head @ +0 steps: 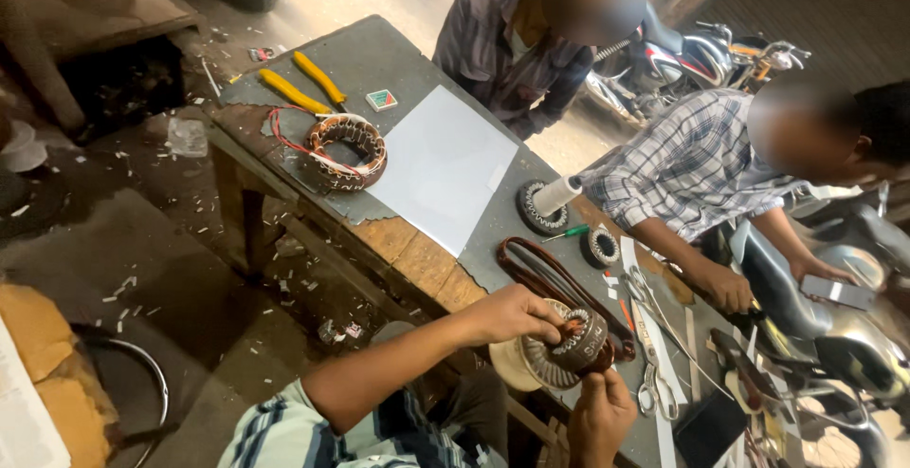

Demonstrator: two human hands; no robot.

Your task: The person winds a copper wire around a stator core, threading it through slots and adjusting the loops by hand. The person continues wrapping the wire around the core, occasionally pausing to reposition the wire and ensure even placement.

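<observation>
My left hand (pixel 512 314) grips the top of a small round stator core (pixel 580 340) with a slotted rim, held over the near edge of the workbench (pixel 417 255). My right hand (pixel 599 413) comes up from below and pinches at the core's lower side, where dark copper wire shows. A pale spool-like disc (pixel 523 366) lies just under the core. A loop of brown wire (pixel 545 269) lies on the bench right behind my left hand.
Farther along the bench are a wound stator ring (pixel 347 150), yellow-handled pliers (pixel 301 87), a white sheet (pixel 441 165), two small cores (pixel 542 207) (pixel 600 247), and scissors (pixel 648 394). Two people sit across, among parked motorcycles (pixel 720 55); one holds a phone (pixel 834 292).
</observation>
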